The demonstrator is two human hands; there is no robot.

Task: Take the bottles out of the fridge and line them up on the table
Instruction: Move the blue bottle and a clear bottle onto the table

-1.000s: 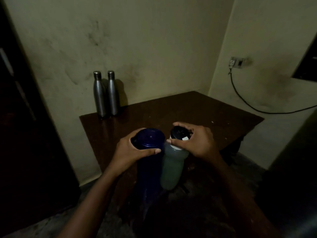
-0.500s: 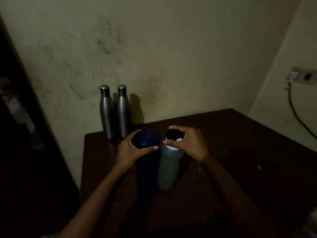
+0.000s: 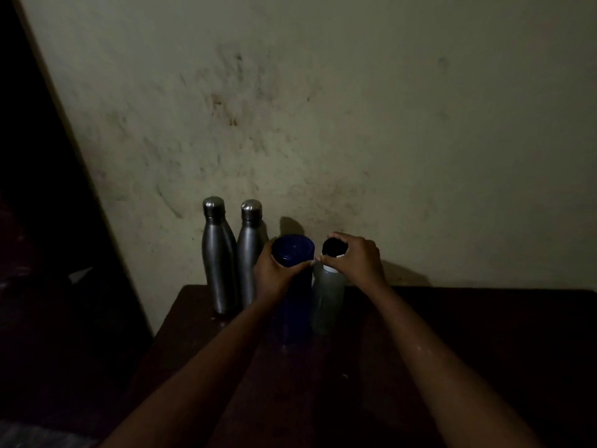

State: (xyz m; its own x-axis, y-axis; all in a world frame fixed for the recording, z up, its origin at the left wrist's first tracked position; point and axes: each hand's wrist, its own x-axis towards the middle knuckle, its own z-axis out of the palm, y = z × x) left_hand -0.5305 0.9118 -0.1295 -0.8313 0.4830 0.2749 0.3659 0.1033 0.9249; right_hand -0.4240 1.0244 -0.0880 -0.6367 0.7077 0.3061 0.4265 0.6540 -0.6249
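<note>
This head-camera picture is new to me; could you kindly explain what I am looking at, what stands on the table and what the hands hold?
There is no machine here: a person wears one wide-angle camera on the head, looking forward and down, so both bare arms reach in from the bottom edge. Ahead is a dark brown table set against a stained pale wall. Two steel bottles stand upright side by side at the back left. The left hand has its grip around the top of a dark blue bottle. The right hand grips the black cap of a greyish translucent bottle. These two bottles stand close together, just right of the steel pair. The light is too dim to tell whether they already rest on the table.
</note>
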